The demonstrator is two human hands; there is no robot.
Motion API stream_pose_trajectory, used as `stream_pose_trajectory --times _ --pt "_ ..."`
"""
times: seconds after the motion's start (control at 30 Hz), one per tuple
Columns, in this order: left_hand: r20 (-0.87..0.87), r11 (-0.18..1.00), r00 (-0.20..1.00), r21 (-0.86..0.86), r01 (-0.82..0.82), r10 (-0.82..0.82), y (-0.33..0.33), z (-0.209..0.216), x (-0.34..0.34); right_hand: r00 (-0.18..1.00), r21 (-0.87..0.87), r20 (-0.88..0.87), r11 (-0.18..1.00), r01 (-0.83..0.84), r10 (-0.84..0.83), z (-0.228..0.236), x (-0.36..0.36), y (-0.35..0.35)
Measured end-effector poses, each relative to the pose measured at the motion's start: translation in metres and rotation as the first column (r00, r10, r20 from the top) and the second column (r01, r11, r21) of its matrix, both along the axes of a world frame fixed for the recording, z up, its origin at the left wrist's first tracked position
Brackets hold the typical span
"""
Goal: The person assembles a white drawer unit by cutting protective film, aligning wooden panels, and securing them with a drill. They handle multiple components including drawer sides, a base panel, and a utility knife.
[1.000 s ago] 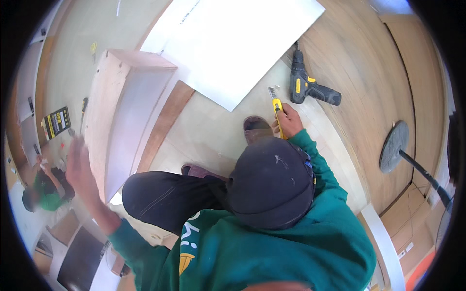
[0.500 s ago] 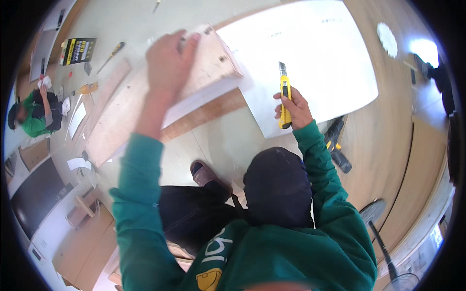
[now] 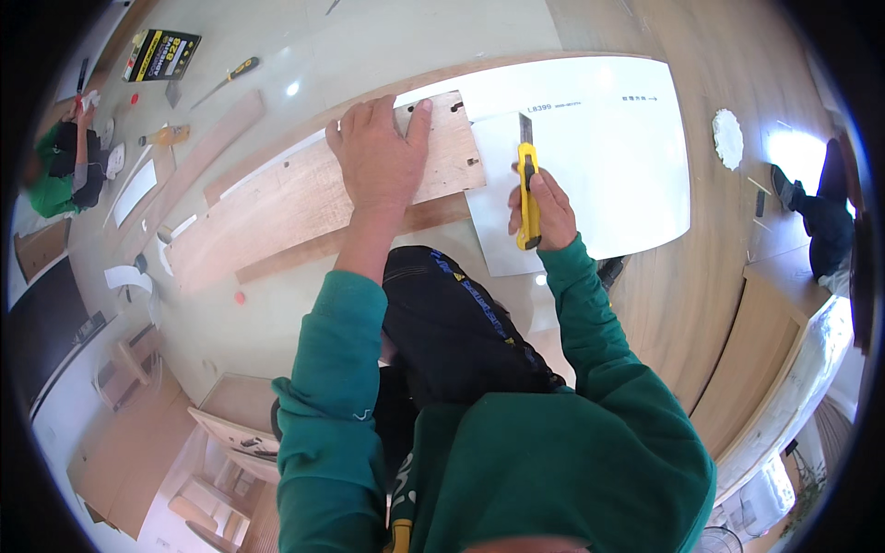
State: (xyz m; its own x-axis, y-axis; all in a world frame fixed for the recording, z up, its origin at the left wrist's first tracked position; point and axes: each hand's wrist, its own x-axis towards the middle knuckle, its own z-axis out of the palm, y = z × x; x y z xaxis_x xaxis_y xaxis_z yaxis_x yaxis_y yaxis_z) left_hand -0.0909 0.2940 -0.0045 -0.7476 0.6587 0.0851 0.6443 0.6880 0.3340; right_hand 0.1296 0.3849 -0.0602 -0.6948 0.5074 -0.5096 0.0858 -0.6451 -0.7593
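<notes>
Resting on a pale wooden board (image 3: 313,184) is my left hand (image 3: 380,152), its fingers spread over the surface near the right end and its thumb held apart. Small dark holes or fittings show in the board near that end. The board lies slantwise and overlaps the left part of a white sheet (image 3: 608,157). My right hand (image 3: 546,207) is closed around a yellow utility knife (image 3: 528,189). The knife's blade is out and points away from me, above the sheet and a short way right of the board's end.
Another wooden strip (image 3: 198,166) and a screwdriver (image 3: 226,81) lie at the left. Behind them stands a black and yellow can (image 3: 161,55). A bottle of amber liquid (image 3: 166,135) is near a person in green (image 3: 57,180). At the right are a white disc (image 3: 727,138) and another person's leg (image 3: 825,217).
The board now lies flatter, its right end further to the right in view. My left hand has moved right with it. My right hand keeps the knife. The view itself has shifted.
</notes>
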Motion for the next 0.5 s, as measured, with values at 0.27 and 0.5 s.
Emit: stream_pose_trajectory --times 0.27,0.5 --pt "-0.012 1.0 1.0 0.011 0.018 -0.018 0.004 0.003 -0.001 0.992 0.007 -0.11 0.998 0.069 -0.068 0.005 0.001 -0.008" --pt "-0.066 0.998 0.997 0.059 -0.025 0.029 -0.006 0.002 -0.007 0.992 0.079 0.09 0.994 0.081 -0.088 0.027 -0.009 -0.021"
